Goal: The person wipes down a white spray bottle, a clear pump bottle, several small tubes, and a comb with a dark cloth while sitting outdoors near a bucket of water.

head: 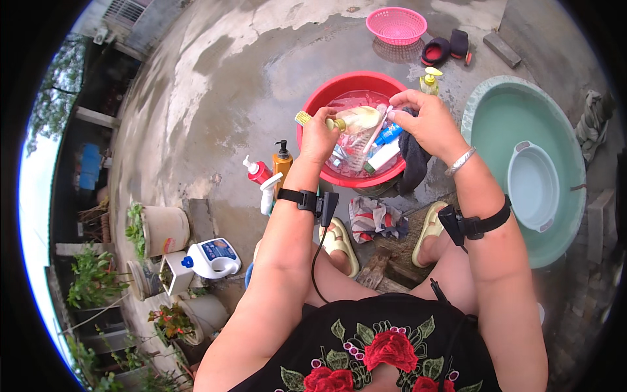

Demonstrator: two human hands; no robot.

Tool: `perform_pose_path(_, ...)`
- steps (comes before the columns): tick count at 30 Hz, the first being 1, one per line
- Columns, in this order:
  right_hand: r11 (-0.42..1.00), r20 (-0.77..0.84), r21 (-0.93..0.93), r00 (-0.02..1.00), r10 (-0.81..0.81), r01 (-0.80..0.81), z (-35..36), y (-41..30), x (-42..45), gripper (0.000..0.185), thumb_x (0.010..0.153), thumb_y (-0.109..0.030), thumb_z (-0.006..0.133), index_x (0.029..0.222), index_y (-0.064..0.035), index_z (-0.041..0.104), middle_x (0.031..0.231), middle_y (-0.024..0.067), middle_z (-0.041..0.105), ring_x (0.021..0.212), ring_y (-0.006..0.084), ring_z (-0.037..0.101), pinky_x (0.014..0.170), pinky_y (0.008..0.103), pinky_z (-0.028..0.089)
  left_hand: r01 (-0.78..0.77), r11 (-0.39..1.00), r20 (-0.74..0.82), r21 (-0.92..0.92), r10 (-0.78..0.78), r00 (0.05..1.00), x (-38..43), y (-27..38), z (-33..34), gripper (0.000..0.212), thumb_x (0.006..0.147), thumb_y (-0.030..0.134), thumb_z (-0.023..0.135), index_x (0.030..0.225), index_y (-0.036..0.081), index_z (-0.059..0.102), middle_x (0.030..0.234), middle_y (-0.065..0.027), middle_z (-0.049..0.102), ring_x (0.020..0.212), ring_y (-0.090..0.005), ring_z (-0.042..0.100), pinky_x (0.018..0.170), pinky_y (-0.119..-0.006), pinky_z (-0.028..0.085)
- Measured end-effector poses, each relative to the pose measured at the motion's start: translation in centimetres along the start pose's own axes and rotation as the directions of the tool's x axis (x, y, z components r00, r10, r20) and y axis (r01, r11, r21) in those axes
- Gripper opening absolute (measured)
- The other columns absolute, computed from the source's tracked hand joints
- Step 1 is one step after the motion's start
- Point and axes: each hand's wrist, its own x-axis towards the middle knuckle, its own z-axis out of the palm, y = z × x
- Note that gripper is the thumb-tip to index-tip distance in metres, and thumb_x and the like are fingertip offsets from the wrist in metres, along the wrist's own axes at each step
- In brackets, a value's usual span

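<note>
My left hand (319,136) is closed around a small brush with pale yellow bristles (303,117), which stick out past the fingers. By its fingertips is a clear bottle with a gold neck (361,119); whether the hand also grips it is unclear. Thumb and forefinger of my right hand (431,117) pinch a thin whitish stick-like item (389,111). Both hands are over a red plastic basin (313,100) of water. In it lie a comb (360,156), a blue bottle (389,134) and a white tube with a green cap (382,158). A dark cloth (414,164) hangs over its right rim.
Pump bottles (282,161) and a spray bottle (267,195) stand left of the basin. A yellow pump bottle (429,83) is behind it. At right, a large green tub (519,93) holds water and a floating pale basin (533,186). A crumpled cloth (374,219) lies between my feet.
</note>
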Motion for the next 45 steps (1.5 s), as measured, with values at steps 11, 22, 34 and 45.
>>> perform_pose_path(11,0.983,0.418,-0.069,0.9,-0.127,0.171,4.0,-1.9,-0.2,0.077,0.067,-0.031,0.084,0.131,-0.0009,0.054,0.124,0.024,0.06,0.118,0.0349,0.057,0.1,0.0398,0.044,-0.166,0.926,-0.025,-0.34,0.167,0.986,-2.5,9.4,-7.4,0.025,0.079,-0.009,0.062,0.102,-0.001,0.065,0.087,-0.0032,0.069,0.081,-0.0085,0.064,0.073,-0.023,0.052)
perform_pose_path(22,0.997,0.481,0.03,0.873,-0.077,0.072,6.0,-4.4,-1.0,0.068,0.066,-0.039,0.081,0.116,0.0018,0.058,0.105,0.0218,0.067,0.1,0.0349,0.065,0.089,0.0374,0.05,-0.414,0.878,-0.038,-0.24,0.418,0.908,-3.4,12.1,-8.4,0.059,0.076,0.001,0.076,0.131,0.005,0.055,0.12,-0.0122,0.063,0.105,-0.0197,0.063,0.087,-0.03,0.052)
perform_pose_path(34,0.859,0.284,0.494,0.959,-0.013,-0.135,4.8,-3.6,1.5,0.052,0.08,-0.024,0.079,0.119,0.0015,0.057,0.11,0.0094,0.065,0.103,0.0162,0.061,0.092,0.0321,0.048,0.109,0.736,0.403,-0.668,0.234,0.885,-6.2,5.4,-5.6,0.123,0.063,0.054,0.083,0.153,0.003,0.016,0.143,-0.0167,0.041,0.132,-0.0267,0.043,0.109,-0.038,0.034)
perform_pose_path(45,0.332,-0.107,0.931,0.982,-0.154,0.153,3.8,-6.7,1.2,0.048,0.076,-0.002,0.055,0.124,0.0008,0.049,0.117,0.0104,0.054,0.107,0.019,0.054,0.1,0.0343,0.045,0.215,0.533,0.316,-0.818,0.105,0.943,-6.0,6.2,-4.7,0.095,0.07,0.028,0.079,0.146,0.004,0.027,0.119,-0.0073,0.051,0.108,-0.0177,0.053,0.095,-0.033,0.045)
